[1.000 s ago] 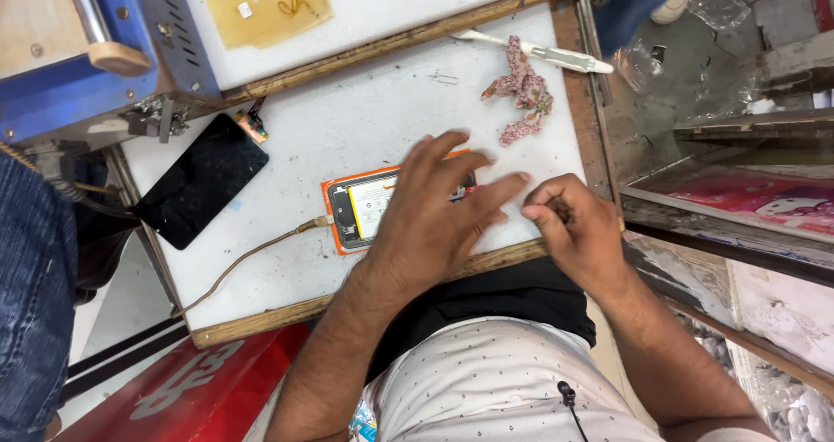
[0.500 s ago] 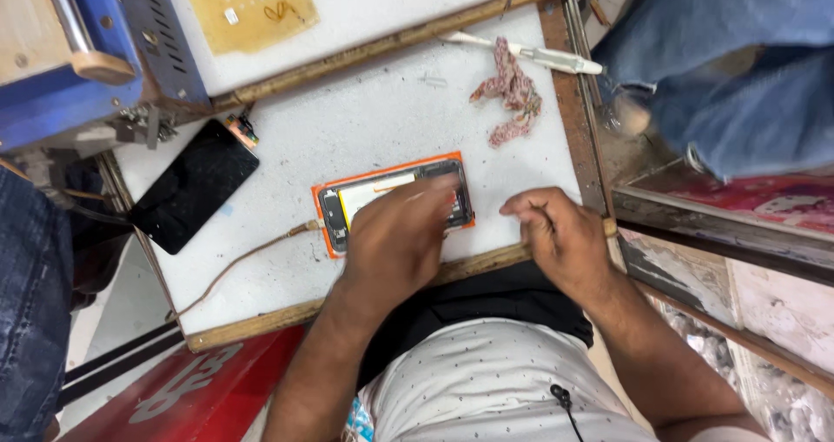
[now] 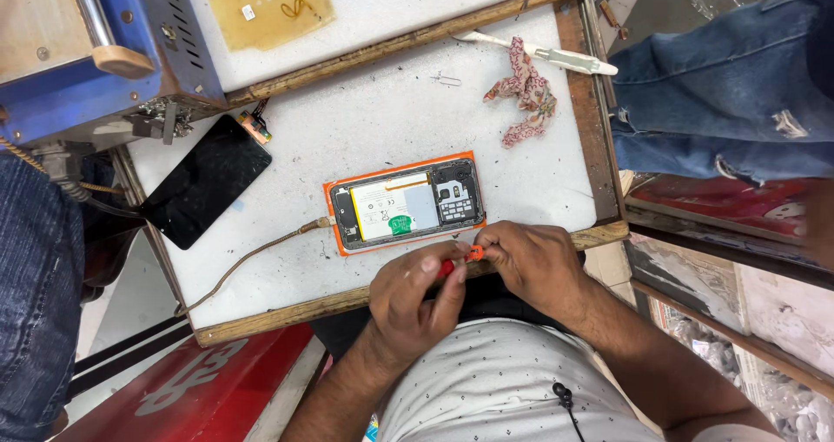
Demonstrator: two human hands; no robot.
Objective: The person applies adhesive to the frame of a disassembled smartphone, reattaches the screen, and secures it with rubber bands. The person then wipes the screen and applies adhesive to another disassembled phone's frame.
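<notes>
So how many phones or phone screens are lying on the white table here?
2. An opened phone sits on an orange mat mid-table, just beyond both hands; a black screen panel lies to its left, overhanging the edge. Others may lie out of frame.

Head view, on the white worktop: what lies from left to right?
Black screen panel → opened phone on its orange mat → patterned rag → white-handled tool. Below the phone, both hands pinch a small red tool.

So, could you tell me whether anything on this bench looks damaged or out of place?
The phone on the orange mat lies with its back cover off, battery and board bare. A loose black screen panel overhangs the table's left edge. A crumpled rag lies near the far right corner.
</notes>
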